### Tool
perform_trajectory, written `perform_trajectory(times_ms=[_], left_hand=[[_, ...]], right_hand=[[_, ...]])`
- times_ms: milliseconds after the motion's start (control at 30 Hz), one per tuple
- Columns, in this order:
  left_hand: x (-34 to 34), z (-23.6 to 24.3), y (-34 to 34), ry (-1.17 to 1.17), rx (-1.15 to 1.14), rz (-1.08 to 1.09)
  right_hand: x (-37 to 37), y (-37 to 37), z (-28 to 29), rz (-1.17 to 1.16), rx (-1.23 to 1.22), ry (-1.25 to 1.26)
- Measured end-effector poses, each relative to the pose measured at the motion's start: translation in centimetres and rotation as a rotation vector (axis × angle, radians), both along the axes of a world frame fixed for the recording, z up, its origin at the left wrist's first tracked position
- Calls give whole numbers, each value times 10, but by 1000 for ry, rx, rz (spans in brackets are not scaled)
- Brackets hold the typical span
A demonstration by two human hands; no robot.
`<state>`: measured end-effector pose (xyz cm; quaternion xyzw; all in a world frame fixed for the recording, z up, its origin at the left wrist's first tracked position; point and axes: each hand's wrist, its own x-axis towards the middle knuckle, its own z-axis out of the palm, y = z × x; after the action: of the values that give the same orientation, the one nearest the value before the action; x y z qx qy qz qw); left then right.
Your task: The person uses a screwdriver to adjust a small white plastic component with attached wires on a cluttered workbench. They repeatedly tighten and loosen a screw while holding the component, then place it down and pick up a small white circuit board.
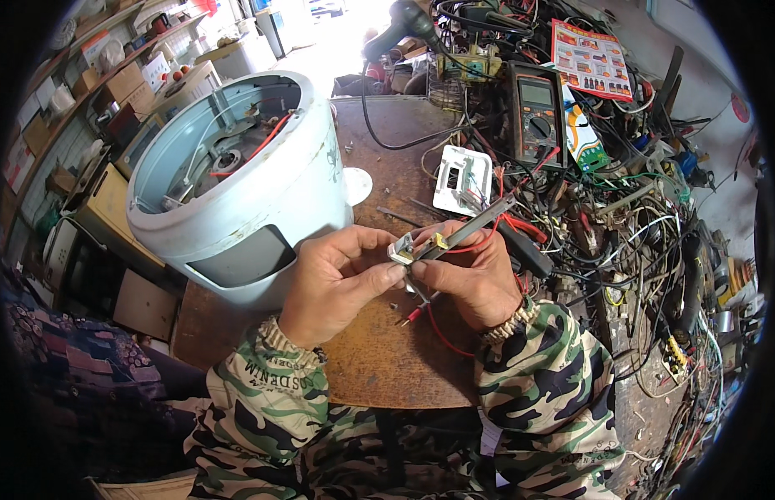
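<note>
Before me, the left hand (331, 282) pinches a small white fitting (399, 249). The right hand (481, 283) grips a slim grey bar (477, 224).

Left hand (337, 279) curled; right hand (481, 285) likewise

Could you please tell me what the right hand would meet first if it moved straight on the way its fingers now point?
The right hand would probably meet the left hand first, or the small pale part pinched there; depth is hard to judge from this view.
</note>
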<state>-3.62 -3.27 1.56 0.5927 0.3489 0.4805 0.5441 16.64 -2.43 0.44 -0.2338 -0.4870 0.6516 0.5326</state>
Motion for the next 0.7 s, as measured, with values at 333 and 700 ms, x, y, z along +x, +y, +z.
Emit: perform_trajectory(times_ms=[333,700], left_hand=[[4,7,-3,-31,-37,46],[7,-2,-2,-47,58,80]], right_hand=[[-1,2,-2,-19,-51,30],[-3,2,-3,-21,-29,21]])
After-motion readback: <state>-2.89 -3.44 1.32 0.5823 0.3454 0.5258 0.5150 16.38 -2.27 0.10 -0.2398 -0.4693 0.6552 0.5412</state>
